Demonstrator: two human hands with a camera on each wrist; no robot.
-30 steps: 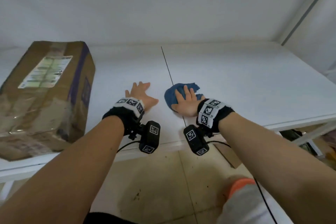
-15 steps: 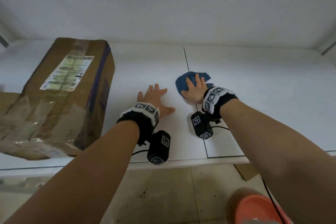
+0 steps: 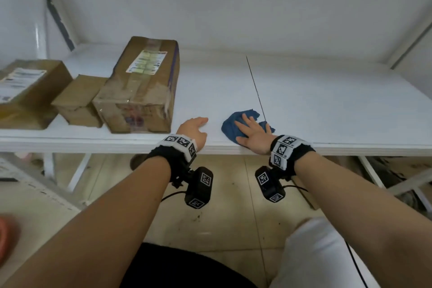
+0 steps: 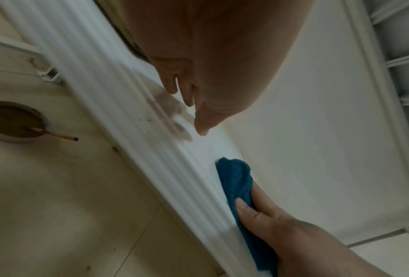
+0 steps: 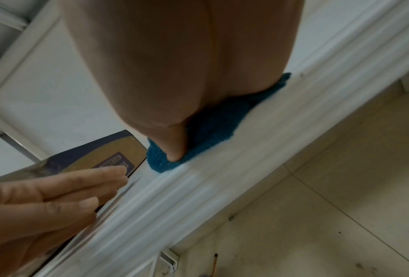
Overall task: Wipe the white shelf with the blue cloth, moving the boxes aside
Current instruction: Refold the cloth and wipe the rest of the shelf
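The blue cloth (image 3: 231, 125) lies crumpled near the front edge of the white shelf (image 3: 327, 100), just left of the shelf's dark seam. My right hand (image 3: 251, 132) presses flat on the cloth with straight fingers; the right wrist view shows the cloth (image 5: 208, 135) under the palm. My left hand (image 3: 194, 128) rests on the shelf beside it, fingers straight and holding nothing, just right of the large taped cardboard box (image 3: 142, 86). In the left wrist view the cloth (image 4: 236, 180) sits at the shelf edge under the right hand's fingers (image 4: 253, 211).
Two smaller cardboard boxes (image 3: 77, 100) (image 3: 28, 91) stand left of the large one. The shelf's back wall and an upper shelf close in above. A white post (image 3: 42, 30) stands at far left. Below are tiled floor and shelf legs (image 3: 77, 170).
Both hands have drawn back to the shelf's front edge, the right one dragging the cloth with it. The view has pulled back, showing two more boxes at left.
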